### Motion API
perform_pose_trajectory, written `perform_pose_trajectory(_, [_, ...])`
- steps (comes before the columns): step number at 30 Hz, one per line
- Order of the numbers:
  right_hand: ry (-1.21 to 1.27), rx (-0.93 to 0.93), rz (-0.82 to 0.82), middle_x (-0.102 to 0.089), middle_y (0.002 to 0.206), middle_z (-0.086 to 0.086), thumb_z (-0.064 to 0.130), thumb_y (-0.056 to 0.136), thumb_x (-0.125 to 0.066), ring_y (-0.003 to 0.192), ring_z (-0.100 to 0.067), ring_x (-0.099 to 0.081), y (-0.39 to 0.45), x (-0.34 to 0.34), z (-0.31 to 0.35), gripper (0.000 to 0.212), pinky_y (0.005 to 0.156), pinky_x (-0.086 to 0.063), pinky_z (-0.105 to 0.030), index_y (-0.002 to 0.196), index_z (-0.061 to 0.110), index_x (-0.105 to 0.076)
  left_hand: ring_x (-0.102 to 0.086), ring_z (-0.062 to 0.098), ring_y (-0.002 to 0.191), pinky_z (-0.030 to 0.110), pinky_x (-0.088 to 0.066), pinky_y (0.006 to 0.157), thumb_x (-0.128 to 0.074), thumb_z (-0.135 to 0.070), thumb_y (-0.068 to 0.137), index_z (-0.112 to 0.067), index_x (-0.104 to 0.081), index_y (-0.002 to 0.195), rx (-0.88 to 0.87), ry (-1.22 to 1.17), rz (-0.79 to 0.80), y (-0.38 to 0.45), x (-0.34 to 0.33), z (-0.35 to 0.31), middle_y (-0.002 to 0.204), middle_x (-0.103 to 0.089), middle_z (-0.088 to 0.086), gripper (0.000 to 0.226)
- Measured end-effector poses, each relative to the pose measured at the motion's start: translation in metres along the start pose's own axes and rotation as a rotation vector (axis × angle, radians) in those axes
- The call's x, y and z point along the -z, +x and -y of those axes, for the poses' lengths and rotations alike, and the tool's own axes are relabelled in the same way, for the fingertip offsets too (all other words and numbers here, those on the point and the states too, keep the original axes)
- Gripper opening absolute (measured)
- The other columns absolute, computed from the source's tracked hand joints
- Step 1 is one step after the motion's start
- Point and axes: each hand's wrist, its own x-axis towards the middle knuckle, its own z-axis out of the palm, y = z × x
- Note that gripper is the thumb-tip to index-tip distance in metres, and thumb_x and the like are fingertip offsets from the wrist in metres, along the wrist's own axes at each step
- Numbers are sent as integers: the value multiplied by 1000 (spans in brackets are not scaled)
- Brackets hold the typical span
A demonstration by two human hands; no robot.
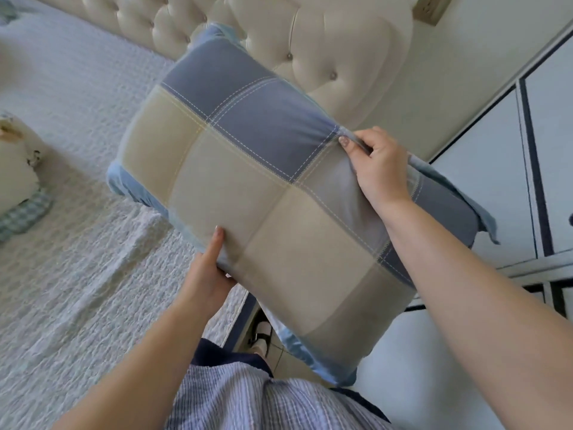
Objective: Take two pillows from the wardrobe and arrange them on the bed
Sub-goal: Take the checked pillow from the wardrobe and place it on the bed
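Note:
I hold a large pillow [248, 175] with blue-grey and beige checks and a light blue frill, in the air over the bed's edge, tilted toward the headboard. My left hand [207, 274] grips its near long edge from below, thumb on top. My right hand [376, 166] pinches the fabric at its right side. The bed [77, 243] with a white textured cover lies below and to the left. No second pillow of this kind is in view.
A cream tufted headboard [325, 51] runs along the top. A white soft toy [15, 169] lies on a checked cloth at the bed's left. A white cabinet with dark trim [511, 181] stands to the right. My slippered foot [262, 333] stands on the floor.

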Motion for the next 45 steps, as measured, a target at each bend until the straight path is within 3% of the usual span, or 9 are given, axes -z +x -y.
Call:
perform_pose_trajectory(8, [27,-17,55,-50,65,-10,34,85,-59,63,-20,-45,128,-42,-54,34,63,-34,-32,70,4,-62,-60,17,113,43,-51,86,-65,-47,69,-26,-52,126,-3,-28,-80,100,-65,-50,125,-63,-5,62])
perform_pose_trajectory(12, [54,-15,136,-39,58,9,31,85,-60,56,-9,-38,187,-76,-75,31,57,-29,-16,59,16,-52,-60,20,115,43,-53,85,-73,-51,62,-23,-48,134,-16,-55,-122,141,-85,-69,129,-62,-2,81])
perform_pose_trajectory(17, [126,46,246,-41,58,10,28,84,-63,62,-10,-39,269,-137,-99,27,58,-31,-13,68,7,-63,-61,20,116,47,-50,92,-66,-42,74,-22,-50,134,-112,-120,-230,198,-108,-88,127,-65,-3,66])
perform_pose_trajectory(20, [191,45,368,-53,67,-8,31,84,-62,67,-16,-46,317,-181,-113,31,61,-33,-24,72,2,-64,-61,20,115,47,-49,94,-70,-41,72,-22,-50,134,-185,-185,-339,230,-124,-102,126,-66,-3,67])
perform_pose_trajectory(24, [304,2,535,-63,79,-17,30,86,-62,72,-16,-51,368,-228,-119,23,66,-38,-20,74,10,-65,-64,18,111,42,-52,88,-72,-34,73,-20,-54,131,-272,-286,-503,265,-143,-123,124,-67,-1,63])
perform_pose_trajectory(27, [392,-63,625,-55,71,-9,29,86,-63,66,-11,-46,393,-253,-116,21,66,-38,-26,65,25,-59,-67,15,104,36,-57,78,-72,-29,77,-18,-55,130,-335,-319,-593,281,-153,-138,120,-69,0,57])
perform_pose_trajectory(34, [550,-177,729,-48,59,8,29,84,-65,60,-7,-40,424,-287,-119,25,62,-37,-28,61,24,-57,-67,18,107,33,-56,79,-74,-32,70,-14,-54,130,-414,-351,-720,298,-161,-159,120,-69,1,66])
perform_pose_trajectory(37, [587,-214,750,-48,52,15,27,84,-65,58,-5,-39,431,-294,-120,28,61,-37,-25,58,25,-56,-69,17,101,30,-58,73,-73,-27,75,-12,-57,125,-452,-359,-712,303,-165,-165,114,-71,2,55])
perform_pose_trajectory(45, [617,-247,721,-55,65,7,27,85,-64,65,-7,-46,447,-309,-108,19,69,-41,-27,67,24,-61,-68,20,104,32,-56,76,-77,-32,69,-11,-57,125,-486,-346,-712,316,-154,-194,118,-70,6,64])
